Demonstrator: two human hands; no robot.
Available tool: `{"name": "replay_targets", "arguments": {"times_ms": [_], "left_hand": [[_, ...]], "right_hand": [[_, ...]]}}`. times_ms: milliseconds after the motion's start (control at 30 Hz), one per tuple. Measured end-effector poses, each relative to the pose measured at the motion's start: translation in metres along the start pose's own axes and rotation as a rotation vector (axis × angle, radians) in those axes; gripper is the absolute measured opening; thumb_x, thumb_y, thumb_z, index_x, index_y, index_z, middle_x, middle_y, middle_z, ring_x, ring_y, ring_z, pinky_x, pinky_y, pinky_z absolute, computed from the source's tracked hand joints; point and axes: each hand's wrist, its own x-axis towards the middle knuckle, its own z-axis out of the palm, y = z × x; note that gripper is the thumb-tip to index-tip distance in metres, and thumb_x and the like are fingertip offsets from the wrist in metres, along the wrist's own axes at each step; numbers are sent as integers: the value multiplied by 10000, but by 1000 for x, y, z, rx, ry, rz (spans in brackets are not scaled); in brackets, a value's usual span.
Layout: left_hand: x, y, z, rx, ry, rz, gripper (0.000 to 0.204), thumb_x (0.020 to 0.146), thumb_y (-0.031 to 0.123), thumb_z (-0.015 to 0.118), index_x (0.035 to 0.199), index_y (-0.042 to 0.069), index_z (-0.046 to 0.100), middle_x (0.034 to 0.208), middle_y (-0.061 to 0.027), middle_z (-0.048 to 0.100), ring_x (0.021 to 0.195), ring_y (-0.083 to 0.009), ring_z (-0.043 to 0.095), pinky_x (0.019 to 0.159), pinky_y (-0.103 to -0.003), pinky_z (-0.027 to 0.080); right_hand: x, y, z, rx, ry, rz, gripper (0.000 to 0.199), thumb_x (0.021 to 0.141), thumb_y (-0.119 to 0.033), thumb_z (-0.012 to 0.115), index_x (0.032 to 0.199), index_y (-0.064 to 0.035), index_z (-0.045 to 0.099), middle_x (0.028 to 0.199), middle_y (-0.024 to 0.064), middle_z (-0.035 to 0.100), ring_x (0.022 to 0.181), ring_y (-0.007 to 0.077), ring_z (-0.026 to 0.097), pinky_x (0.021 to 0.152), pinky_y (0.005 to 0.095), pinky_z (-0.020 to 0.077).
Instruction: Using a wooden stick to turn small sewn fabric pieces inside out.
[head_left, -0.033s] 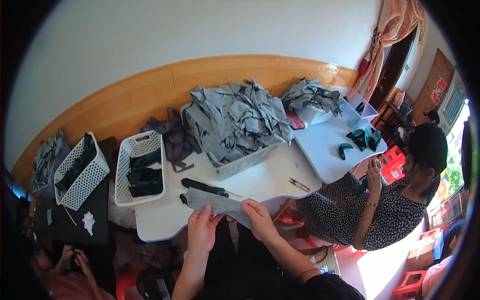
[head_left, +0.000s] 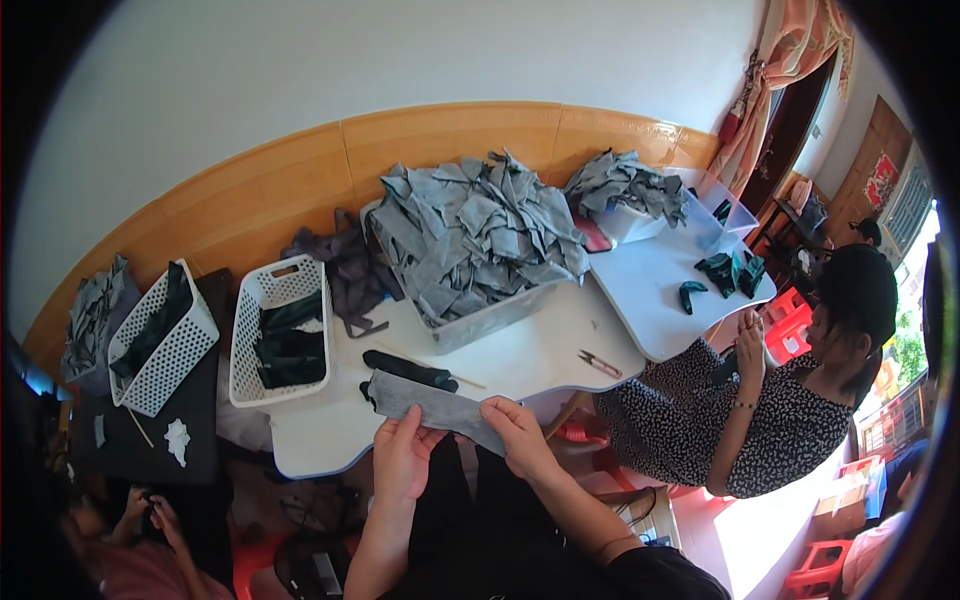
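Observation:
A grey fabric strip [head_left: 432, 402] is stretched between my two hands over the table's front edge. Its left end is pinched by my left hand [head_left: 405, 455], thumb on top. The right end is gripped by my right hand [head_left: 518, 438], with fingers closed. Just behind the strip, a dark green fabric piece [head_left: 405, 369] lies on the white table [head_left: 325, 430], and the strip partly covers another dark bit. A thin wooden stick [head_left: 468, 382] rests beside it. To the right lie thread snips [head_left: 600, 363].
A large bin [head_left: 490, 322] heaped with grey fabric pieces stands behind. Leftward are white perforated baskets [head_left: 240, 335] holding dark green pieces. A smaller white tub [head_left: 632, 228] of grey fabric sits back right. A seated person [head_left: 745, 420] is at the right; another person's hands [head_left: 150, 510] show lower left.
The grey strip lies a little flatter and its left end sits slightly higher. Both hands keep their hold; the whole view has shifted slightly.

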Motion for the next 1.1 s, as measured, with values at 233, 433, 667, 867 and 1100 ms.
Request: {"name": "replay_targets", "arguments": {"times_ms": [233,433,667,867,1100], "left_hand": [[-3,-15,-31,197,147,76,227,1358,171,805,1411,-33,890,1236,-182,969,1011,-270,959,924,-403,816],[-3,-32,-24,449,-6,91,328,1362,194,809,1565,-55,873,1371,-169,957,1141,-224,951,983,-372,801],[13,-37,-75,532,140,-14,340,1328,185,876,1589,-30,908,1421,-83,941,1131,-132,878,1020,-312,696],[24,-47,-77,381,77,8,242,1269,128,939,1454,-27,959,1244,-44,962,1049,-108,858,988,-295,668],[35,-52,-75,511,113,95,221,1233,60,957,1427,-44,956,1177,3,908,994,-72,774,951,-286,623]], "right_hand": [[-16,-31,43,-964,33,-718,448,1079,-169,1059,1489,-67,909,1490,179,880,1412,436,817,1195,536,678],[9,30,19,-942,18,-725,353,1132,-166,1035,1430,-9,929,1294,134,932,1042,303,896,888,387,705],[26,63,-7,275,52,250,257,1264,-172,949,1463,-20,1007,1261,25,962,1093,92,841,946,305,652],[27,67,-9,5,-41,95,212,1247,-147,965,1375,17,1009,1361,36,933,1137,96,812,996,302,636],[39,67,-25,-203,-164,133,165,1221,-141,991,1261,19,994,1213,13,829,1086,82,749,954,289,582]]}}
